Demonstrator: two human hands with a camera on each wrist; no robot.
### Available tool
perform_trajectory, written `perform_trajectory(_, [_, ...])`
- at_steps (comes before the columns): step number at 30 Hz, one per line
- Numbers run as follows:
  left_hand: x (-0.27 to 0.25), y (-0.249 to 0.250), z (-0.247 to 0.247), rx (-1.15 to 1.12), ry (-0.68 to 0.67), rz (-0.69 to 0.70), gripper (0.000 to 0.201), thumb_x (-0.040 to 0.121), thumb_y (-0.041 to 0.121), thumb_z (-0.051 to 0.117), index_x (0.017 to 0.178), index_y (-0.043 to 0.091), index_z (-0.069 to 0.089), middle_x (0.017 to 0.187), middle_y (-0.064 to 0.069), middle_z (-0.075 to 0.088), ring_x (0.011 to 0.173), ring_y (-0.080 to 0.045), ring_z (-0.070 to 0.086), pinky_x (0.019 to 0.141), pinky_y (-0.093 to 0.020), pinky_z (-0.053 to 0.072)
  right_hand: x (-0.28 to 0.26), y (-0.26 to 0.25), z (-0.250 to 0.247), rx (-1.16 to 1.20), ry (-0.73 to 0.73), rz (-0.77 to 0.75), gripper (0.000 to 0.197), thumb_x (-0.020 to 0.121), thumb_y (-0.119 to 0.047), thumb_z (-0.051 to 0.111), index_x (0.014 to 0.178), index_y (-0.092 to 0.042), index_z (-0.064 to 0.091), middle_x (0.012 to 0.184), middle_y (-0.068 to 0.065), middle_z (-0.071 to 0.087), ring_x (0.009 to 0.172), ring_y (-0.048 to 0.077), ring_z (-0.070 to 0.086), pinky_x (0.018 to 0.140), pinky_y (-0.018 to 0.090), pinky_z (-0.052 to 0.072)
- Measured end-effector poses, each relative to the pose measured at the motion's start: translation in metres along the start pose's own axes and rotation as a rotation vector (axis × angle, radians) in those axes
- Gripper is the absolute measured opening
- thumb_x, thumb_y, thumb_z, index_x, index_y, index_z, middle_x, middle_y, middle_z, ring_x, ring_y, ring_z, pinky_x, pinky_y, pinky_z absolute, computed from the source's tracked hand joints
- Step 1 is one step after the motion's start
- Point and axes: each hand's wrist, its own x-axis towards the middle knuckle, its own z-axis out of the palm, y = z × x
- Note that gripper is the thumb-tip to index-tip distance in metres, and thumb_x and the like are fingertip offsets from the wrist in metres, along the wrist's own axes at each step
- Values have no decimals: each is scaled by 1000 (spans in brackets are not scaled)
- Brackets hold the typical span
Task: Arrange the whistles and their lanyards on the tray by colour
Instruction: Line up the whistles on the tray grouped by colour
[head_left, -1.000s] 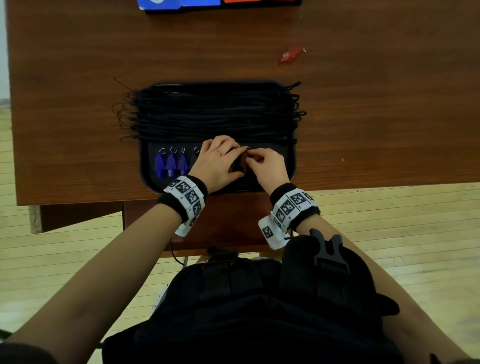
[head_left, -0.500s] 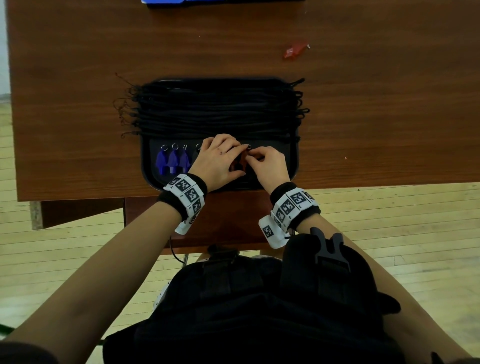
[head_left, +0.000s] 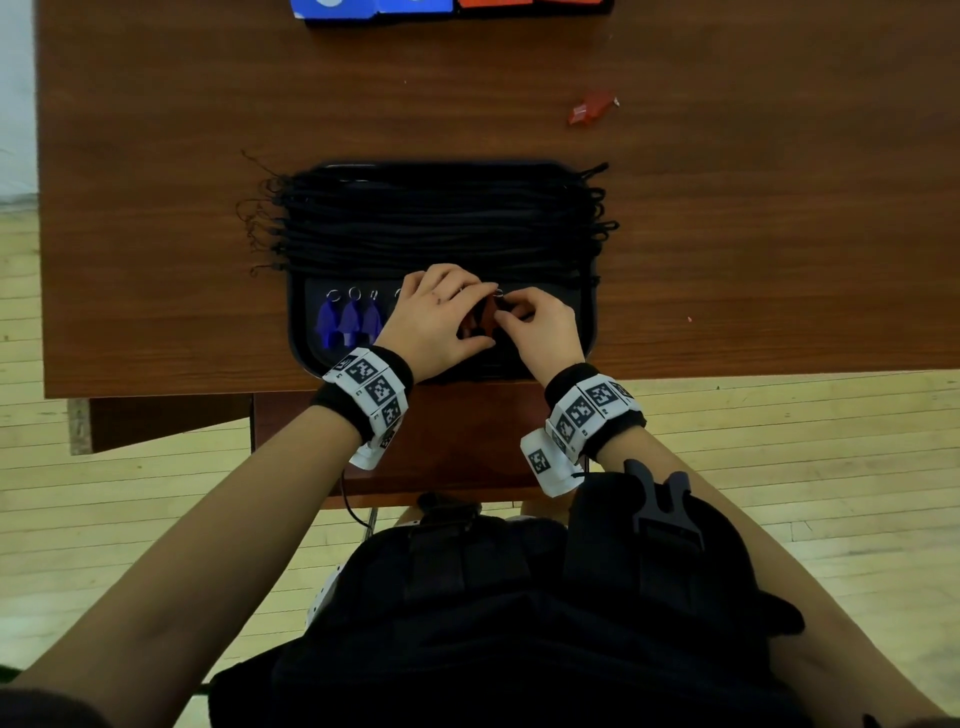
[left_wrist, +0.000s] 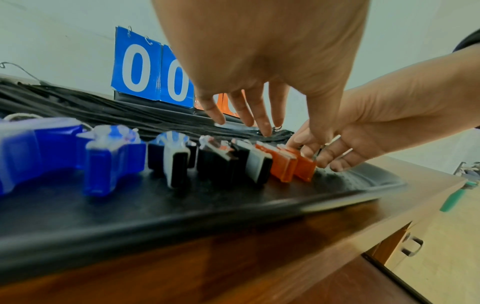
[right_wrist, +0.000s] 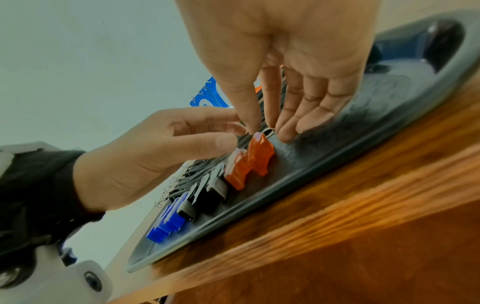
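Observation:
A black tray (head_left: 298, 332) holds a pile of black lanyards (head_left: 441, 223) on its far half. Along the front runs a row of whistles: blue whistles (left_wrist: 109, 160) at the left, black whistles (left_wrist: 215, 160) in the middle, then two orange whistles (right_wrist: 259, 152). My right hand (right_wrist: 262, 127) pinches the top of the rightmost orange whistle with thumb and forefinger. Beside it, my left hand (right_wrist: 228, 133) hovers with fairly straight fingers over the other orange whistle. In the head view both hands (head_left: 436, 317) hide the black whistles. One red whistle (head_left: 592, 109) lies on the table, right of the tray and behind it.
A flip scoreboard (left_wrist: 150, 74) with blue and orange cards stands at the table's far edge. The tray sits close to the brown table's near edge (head_left: 727, 364). Wooden floor lies below, and a cabinet (left_wrist: 413, 244) stands to the right.
Both hands stay at the same spot over the orange whistles, with only slight finger movement. The view shifts a little.

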Motion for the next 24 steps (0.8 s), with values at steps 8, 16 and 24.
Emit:
perform_trajectory(8, [24,21,-24,-9,70,-42,59,84,46,59,136,20,47,128,-1,51,127,-22,38,104,-39,24,8,-3,-34,21,10,-57,29,89,-24,62,116,-13,63,99,4,63,91,15,58,80,25,47])
perform_trajectory(16, [88,63,-39,-74,84,-230,56,91,40,52,142,23,35,137,0,43,131,-21,30,106,-40,23,46,-1,-96,18,48,-128,28,91,-23,59,116,-12,63,102,3,63,92,11,56,79,22,44])
perform_trajectory(24, [176,92,-37,-105,94,-408,56,92,38,51,142,23,34,137,-3,42,128,-26,34,104,-45,29,115,0,-158,-81,55,-196,32,92,-24,56,122,-11,61,117,7,63,104,17,57,89,26,45])
